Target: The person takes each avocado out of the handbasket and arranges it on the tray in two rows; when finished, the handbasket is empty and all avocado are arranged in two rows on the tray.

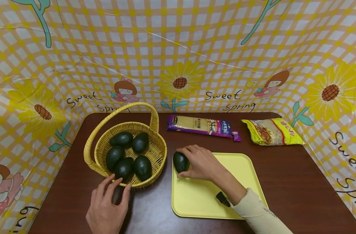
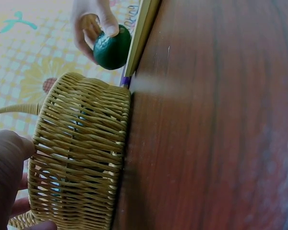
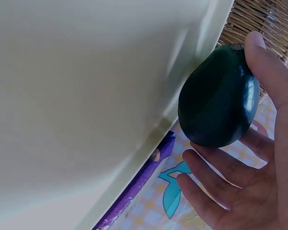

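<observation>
My right hand (image 1: 202,163) grips a dark green avocado (image 1: 180,162) between thumb and fingers, at the left edge of a yellow tray (image 1: 195,204). The right wrist view shows that avocado (image 3: 219,96) from close by, thumb near its stem end. To the left stands a yellow wicker basket (image 1: 162,151) with an arched handle, holding several avocados (image 1: 124,168). The left hand (image 1: 107,203) touches the basket's near rim with its fingertips; in the left wrist view its thumb (image 2: 12,146) lies against the woven rim.
A small black object (image 1: 223,199) lies on the tray, partly hidden by the right sleeve. Behind the tray are a purple pasta packet (image 1: 199,126) and a yellow food bag (image 1: 272,131). Checked, flowered cloth (image 1: 178,42) surrounds the brown table (image 1: 306,182) at the back and sides.
</observation>
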`<state>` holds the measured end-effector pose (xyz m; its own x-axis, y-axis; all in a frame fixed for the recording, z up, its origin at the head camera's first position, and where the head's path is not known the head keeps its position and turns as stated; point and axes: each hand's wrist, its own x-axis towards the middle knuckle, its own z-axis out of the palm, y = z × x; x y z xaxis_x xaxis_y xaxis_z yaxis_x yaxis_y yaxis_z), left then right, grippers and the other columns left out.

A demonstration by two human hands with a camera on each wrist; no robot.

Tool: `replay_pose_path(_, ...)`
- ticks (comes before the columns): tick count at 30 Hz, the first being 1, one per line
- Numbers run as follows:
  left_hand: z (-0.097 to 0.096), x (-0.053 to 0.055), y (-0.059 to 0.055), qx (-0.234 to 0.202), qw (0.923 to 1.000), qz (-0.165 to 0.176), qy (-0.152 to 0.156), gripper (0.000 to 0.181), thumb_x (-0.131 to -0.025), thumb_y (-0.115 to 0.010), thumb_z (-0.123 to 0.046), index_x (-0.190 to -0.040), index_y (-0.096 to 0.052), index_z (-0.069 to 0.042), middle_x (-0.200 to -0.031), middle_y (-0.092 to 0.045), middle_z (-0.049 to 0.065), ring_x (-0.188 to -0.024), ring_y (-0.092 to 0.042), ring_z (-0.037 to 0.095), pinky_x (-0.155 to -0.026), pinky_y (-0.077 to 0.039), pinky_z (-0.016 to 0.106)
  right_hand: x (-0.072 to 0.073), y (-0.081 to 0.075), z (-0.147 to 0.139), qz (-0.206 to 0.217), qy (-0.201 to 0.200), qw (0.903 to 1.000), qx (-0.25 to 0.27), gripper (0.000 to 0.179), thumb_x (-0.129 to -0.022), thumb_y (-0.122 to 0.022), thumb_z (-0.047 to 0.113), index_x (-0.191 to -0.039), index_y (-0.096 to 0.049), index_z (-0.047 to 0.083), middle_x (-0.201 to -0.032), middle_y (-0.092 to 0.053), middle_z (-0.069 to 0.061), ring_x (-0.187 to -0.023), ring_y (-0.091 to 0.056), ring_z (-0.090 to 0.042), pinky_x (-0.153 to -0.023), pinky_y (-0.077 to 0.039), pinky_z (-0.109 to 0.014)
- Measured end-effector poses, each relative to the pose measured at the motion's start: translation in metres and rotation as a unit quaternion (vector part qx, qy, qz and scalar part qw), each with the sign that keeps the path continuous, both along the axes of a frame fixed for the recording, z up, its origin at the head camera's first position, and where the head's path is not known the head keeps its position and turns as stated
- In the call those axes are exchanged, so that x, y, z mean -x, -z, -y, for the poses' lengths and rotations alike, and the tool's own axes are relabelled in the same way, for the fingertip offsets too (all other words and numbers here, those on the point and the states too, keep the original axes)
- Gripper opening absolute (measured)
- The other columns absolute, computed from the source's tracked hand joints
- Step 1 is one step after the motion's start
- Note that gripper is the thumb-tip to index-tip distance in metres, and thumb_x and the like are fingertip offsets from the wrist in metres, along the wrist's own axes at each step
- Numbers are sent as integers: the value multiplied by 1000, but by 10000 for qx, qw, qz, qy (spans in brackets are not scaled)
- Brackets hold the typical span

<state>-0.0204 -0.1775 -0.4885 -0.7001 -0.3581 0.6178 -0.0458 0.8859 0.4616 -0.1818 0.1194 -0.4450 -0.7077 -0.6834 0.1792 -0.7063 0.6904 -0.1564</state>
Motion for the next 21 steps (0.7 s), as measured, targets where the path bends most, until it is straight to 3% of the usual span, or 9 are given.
replay_pose_path(21, -1, 0, 0, -52, 10000, -19, 10, 33, -84, -94, -36, -106, -84, -14, -122, -75, 7, -96, -70, 34, -58, -59, 57, 0, 5, -1, -31, -53, 9999, -130, 93, -77, -88, 71, -147, -63, 14, -136, -71, -11, -127, -66, -36, -93, -61, -54)
